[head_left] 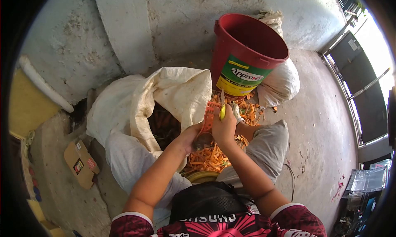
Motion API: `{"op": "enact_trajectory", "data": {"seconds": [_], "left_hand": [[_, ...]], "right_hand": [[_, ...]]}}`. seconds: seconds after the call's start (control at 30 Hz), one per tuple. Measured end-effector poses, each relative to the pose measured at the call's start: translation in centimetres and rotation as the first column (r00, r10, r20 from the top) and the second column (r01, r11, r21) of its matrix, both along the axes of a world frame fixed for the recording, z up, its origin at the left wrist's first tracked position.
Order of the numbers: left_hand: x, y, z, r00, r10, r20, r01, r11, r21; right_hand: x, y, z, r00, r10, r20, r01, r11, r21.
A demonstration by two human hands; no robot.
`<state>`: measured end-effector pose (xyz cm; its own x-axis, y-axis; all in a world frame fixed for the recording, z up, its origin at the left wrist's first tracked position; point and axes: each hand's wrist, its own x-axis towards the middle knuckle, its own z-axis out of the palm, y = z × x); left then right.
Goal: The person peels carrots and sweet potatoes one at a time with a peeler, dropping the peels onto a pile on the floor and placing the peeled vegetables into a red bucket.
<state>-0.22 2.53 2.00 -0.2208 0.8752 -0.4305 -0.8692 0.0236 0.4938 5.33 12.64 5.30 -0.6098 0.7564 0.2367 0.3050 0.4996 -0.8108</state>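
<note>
My right hand [225, 130] is closed around the yellow handle of a small knife [222, 101], its blade pointing up and away from me. Beside it, my left hand [192, 137] has its fingers curled at the lower end of an orange perforated plastic piece [209, 118]; I cannot tell what it grips. A dark rounded shape [202, 141] shows just below the fingers. Under both hands lies a heap of orange peelings [208, 158], which look like carrot. To the left, a large white sack [175, 86] gapes, with dark orange-brown roots [164, 122] inside.
A red bucket [220, 47] with a margarine label stands ahead, before another white sack [280, 84]. More orange scraps [249, 109] surround its base. A yellow rim [204, 175] shows near my lap. Flattened cardboard [81, 165] lies left, and a wall rises behind.
</note>
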Motion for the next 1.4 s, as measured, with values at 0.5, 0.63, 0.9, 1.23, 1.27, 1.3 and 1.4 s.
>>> {"op": "enact_trajectory", "data": {"seconds": [0.5, 0.63, 0.9, 1.23, 1.27, 1.3, 1.4], "left_hand": [[-0.5, 0.2, 0.0, 0.995, 0.039, 0.088, -0.03, 0.994, -0.103], [-1.3, 0.4, -2.6, 0.985, -0.055, 0.163, 0.032, 0.989, 0.144], [0.1, 0.3, 0.3, 0.996, 0.043, 0.079, -0.04, 0.998, -0.042], [1.3, -0.5, 1.0, 0.953, -0.232, -0.193, 0.228, 0.973, -0.042], [1.4, -0.5, 2.6, 0.949, -0.237, -0.209, 0.241, 0.97, -0.006], [1.0, -0.2, 2.1, 0.963, -0.221, -0.157, 0.222, 0.975, -0.013], [0.6, 0.0, 0.1, 0.988, -0.152, -0.015, 0.15, 0.987, -0.057]], "right_hand": [[-1.5, 7.7, 1.3, 0.912, -0.083, -0.402, 0.034, 0.991, -0.129], [-0.4, 1.1, 1.3, 0.91, 0.123, -0.395, -0.142, 0.99, -0.019], [0.1, -0.5, -0.2, 0.993, 0.054, -0.108, -0.06, 0.997, -0.052], [-2.3, 13.4, -3.6, 0.908, -0.34, -0.246, 0.322, 0.94, -0.11], [-2.3, 14.2, -3.6, 0.894, -0.354, -0.276, 0.346, 0.935, -0.082], [-2.2, 15.1, -3.6, 0.878, -0.368, -0.305, 0.37, 0.928, -0.054], [-0.8, 12.3, -0.6, 0.88, -0.318, -0.354, 0.281, 0.948, -0.151]]}}
